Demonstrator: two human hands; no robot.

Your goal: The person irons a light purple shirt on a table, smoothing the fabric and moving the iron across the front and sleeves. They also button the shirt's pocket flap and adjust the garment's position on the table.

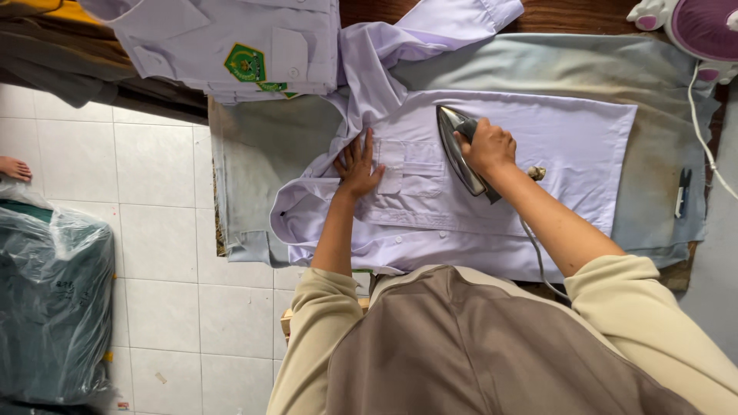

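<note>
Here, in the middle of the frame, a pale lilac short-sleeved cotton shirt [553, 146] lies spread flat on a grey-blue padded cloth [261, 154] that covers a table. The person's right hand [487, 147] is clamped around the dark handle of a wedge-shaped electric iron with a shiny metal soleplate [455, 146], fingers wrapped together over the grip. The iron rests on the shirt just right of its chest pocket, tipped so that the soleplate edge shows. A thin grey cord [533, 246] trails from the iron's rear toward the lower centre. The left hand [358, 165] lies palm down on the shirt beside the pocket, fingers spread apart and flat, pressing the fabric smooth.

At the upper left, a stack of folded lilac shirts [231, 46] sits at the cloth's far edge; the top one bears a green shield-shaped embroidered patch with a yellow border [245, 63], and a second green patch peeks out just below it. At the lower left, a bulky bundle wrapped in clear crinkled plastic over dark green contents [54, 300] stands on the white square floor tiles [161, 253]. A bare foot of another person [14, 167] shows at the left edge.

At the upper right corner, a small fan with a purple grille and white housing [696, 27] stands, its white cable [703, 134] running down the right side. A dark pen-like object [681, 192] lies on the cloth's right end.
</note>
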